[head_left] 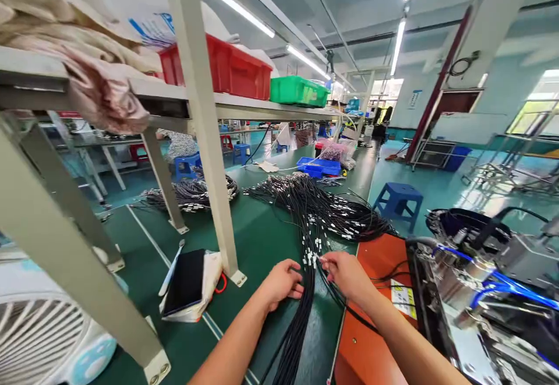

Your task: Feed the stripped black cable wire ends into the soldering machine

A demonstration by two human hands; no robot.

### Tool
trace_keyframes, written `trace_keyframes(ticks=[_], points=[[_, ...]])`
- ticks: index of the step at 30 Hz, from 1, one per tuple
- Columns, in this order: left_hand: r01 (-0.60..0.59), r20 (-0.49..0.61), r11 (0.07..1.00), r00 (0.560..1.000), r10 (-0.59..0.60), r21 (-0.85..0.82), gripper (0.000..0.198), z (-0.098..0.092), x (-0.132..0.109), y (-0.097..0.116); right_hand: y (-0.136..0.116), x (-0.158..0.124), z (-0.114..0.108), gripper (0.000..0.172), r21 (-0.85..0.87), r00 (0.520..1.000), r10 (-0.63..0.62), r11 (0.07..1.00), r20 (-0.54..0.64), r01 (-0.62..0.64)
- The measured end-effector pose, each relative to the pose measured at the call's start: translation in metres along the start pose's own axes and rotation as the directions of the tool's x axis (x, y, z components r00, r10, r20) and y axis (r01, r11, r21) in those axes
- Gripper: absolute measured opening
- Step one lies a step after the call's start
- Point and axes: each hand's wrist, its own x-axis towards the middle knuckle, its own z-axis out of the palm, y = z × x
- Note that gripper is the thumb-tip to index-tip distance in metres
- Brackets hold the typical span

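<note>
- Cables (297,327), thin and black: ran in a loose bundle over the green desk (262,233), from a broad heap (345,210) farther back down toward the near edge, left of an orange panel (371,344) by the right edge.
- Showed a cluster of white pieces (311,257) on the bundle, between the two hands; too small to tell whether connectors or tags.
- Held the left hand (282,283) just beside the bundle, on its left, with fingers loosely curled and thumb apart; gripped nothing visible. Could not tell about contact with the outermost cables.
- Pinched, as it seemed, a small white end (320,258) between thumb and forefinger of the right hand (345,274), right beside the cluster.
- Called, in judgement, for a light grip on the white end itself, not a tug on the thin wire behind, to spare the joint.
- Seemed best done with the left hand as a soft fence along the bundle, for parallel strands and level ends.
- Made sense to handle one cable at a time, slowly, given the crossing strands in the heap and the chance of snagging.
- Asked for care near the right edge: with loose strands (388,277) across the orange panel, close to the metal machine (454,292), likely to catch if swept sideways.
</note>
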Motion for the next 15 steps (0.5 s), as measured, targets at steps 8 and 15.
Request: trace_keyframes(ticks=[8,15], points=[[-0.190,0.242,0.970,0.944,0.222,-0.149,0.061,0.038,-0.056,0.048,-0.044,-0.023,-0.013,0.035,0.086,0.981,-0.193,0.978,0.021,0.190],[-0.143,0.125,0.958,0.976,0.178,-0.249,0.027,0.067,-0.070,0.057,-0.039,-0.059,-0.013,0.026,-0.165,0.897,-0.358,0.932,-0.258,0.324]])
